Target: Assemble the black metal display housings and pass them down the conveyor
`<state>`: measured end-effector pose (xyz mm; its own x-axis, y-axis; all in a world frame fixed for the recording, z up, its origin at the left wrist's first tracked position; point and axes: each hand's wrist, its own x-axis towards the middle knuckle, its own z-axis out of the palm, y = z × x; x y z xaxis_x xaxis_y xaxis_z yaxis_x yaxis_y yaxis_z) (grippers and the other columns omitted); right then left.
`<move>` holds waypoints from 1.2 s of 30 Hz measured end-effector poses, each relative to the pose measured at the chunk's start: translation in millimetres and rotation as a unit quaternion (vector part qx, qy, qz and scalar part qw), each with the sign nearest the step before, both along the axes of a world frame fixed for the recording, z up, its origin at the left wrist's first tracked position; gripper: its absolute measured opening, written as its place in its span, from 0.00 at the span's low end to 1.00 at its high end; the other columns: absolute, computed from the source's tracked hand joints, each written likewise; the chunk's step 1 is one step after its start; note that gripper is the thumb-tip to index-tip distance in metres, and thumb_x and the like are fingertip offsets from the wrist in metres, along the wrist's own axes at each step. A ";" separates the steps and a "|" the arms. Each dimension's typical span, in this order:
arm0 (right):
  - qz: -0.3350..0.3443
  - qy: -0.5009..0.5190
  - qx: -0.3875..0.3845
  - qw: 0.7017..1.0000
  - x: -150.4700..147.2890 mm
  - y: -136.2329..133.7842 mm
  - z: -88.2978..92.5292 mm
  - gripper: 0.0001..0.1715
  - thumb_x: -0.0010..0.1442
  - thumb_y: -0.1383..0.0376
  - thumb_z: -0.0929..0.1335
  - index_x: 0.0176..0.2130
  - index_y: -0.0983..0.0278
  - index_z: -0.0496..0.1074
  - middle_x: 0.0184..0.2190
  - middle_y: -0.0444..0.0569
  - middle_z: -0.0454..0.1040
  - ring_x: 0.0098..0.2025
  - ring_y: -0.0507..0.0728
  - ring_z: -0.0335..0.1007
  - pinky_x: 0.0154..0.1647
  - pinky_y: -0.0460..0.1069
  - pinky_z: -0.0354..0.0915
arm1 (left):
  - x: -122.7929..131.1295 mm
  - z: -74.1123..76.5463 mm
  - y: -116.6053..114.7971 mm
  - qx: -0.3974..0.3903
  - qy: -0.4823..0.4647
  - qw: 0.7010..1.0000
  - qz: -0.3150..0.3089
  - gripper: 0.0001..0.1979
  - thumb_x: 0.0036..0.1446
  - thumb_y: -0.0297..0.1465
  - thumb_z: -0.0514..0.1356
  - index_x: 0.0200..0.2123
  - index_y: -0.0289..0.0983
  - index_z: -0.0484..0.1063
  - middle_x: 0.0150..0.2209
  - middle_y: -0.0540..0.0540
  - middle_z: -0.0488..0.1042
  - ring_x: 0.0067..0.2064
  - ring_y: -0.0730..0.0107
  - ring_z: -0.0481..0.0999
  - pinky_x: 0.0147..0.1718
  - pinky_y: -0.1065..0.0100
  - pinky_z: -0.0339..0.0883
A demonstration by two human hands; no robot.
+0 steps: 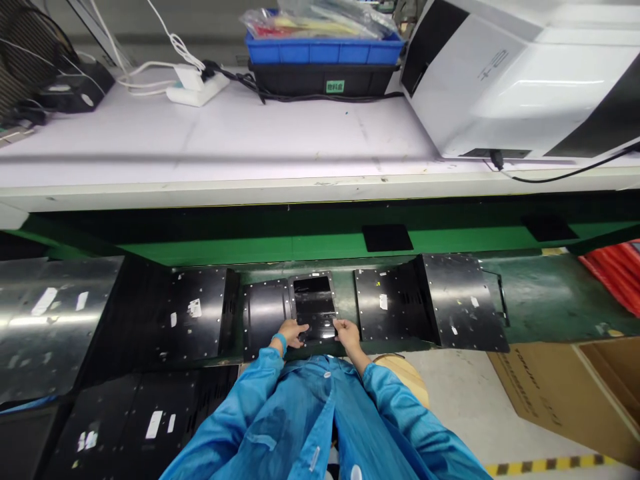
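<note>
A green bench (530, 293) carries a row of black metal plates (395, 303) and one glossy panel (315, 300).

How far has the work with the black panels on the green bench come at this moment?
Seemingly done: black plates lie flat in a row on both sides. In hand: the left hand and the right hand grip the near edge of one glossy panel between the plates. Left: hard to tell; a small black pad lies untouched on the green belt behind.

Both blue-sleeved arms reach forward, left hand (293, 331) and right hand (347, 333) near each other, thumbs turned inward.
</note>
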<state>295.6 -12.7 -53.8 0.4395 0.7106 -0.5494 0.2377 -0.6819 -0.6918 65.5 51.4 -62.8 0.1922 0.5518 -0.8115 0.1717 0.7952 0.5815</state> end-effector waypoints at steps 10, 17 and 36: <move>0.275 -0.295 -0.043 0.914 12.1 11.2 30.7 0.14 0.73 0.58 0.67 0.44 0.61 0.80 0.48 0.57 0.83 0.47 0.61 0.82 0.45 0.50 0.67 | -3.5 19.4 -25.2 0.040 0.246 0.948 -0.197 0.12 0.65 0.40 0.65 0.36 0.36 0.75 0.33 0.40 0.85 0.33 0.60 0.87 0.36 0.66 0.79; 0.270 -0.223 -0.108 0.930 33.2 3.6 14.7 0.20 0.65 0.50 0.74 0.49 0.61 0.76 0.42 0.51 0.85 0.47 0.61 0.82 0.40 0.49 0.62 | -8.5 27.4 -19.3 0.118 0.346 0.886 -0.284 0.17 0.61 0.47 0.67 0.34 0.37 0.80 0.38 0.35 0.86 0.49 0.50 0.87 0.50 0.61 0.75; 0.228 -0.213 -0.152 0.938 35.4 12.8 18.8 0.12 0.53 0.61 0.81 0.33 0.60 0.78 0.39 0.52 0.86 0.45 0.63 0.84 0.38 0.49 0.64 | 2.5 27.9 -10.7 0.124 0.374 0.869 -0.299 0.18 0.47 0.43 0.76 0.36 0.38 0.81 0.48 0.39 0.86 0.54 0.48 0.85 0.46 0.63 0.74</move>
